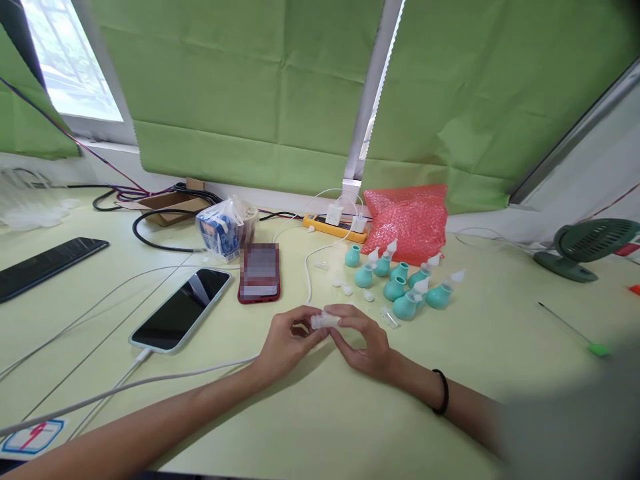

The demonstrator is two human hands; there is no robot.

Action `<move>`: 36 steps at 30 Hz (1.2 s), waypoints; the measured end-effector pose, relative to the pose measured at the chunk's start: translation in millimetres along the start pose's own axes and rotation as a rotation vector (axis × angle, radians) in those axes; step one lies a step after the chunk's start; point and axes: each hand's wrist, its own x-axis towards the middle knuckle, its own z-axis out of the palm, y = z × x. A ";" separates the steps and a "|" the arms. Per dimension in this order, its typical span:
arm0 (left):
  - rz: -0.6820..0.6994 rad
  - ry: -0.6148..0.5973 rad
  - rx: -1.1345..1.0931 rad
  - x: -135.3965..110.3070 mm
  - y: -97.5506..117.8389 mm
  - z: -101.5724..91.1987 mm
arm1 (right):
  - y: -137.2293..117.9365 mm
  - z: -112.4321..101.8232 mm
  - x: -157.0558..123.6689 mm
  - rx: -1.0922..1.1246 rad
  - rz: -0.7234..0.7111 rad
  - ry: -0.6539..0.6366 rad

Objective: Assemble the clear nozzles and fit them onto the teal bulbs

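Observation:
My left hand [289, 340] and my right hand [363, 337] meet over the pale green table [320, 413], both pinching a small clear plastic piece [325, 321] between their fingertips. My right wrist wears a black band [442, 392]. Just beyond my right hand stand several teal rubber bulbs [400, 287], some fitted with clear tips. Small loose clear tips [345, 288] lie on the table to the left of the bulbs.
A light-cased phone [183, 309] on a white cable and a red-cased phone [259, 272] lie left of my hands. Further back are a wrapped blue packet [226, 229], a yellow power strip [336, 227], a red bubble-wrap bag [407, 220], a green fan [590, 247] and a dark tablet [47, 263].

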 end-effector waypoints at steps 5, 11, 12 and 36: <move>0.012 0.208 -0.098 2.2 -1.0 -2.8 | 7.9 -1.6 3.0 -0.151 0.224 -0.064; 0.011 0.201 -0.103 4.6 -2.1 -4.1 | 4.7 -1.9 6.5 -0.316 0.178 -0.401; 0.011 0.199 -0.111 4.8 -1.6 -4.1 | 3.6 -1.8 6.7 -0.332 0.175 -0.433; -0.081 -0.048 -0.077 1.1 -5.7 1.6 | 4.1 -4.4 8.3 0.056 0.179 -0.033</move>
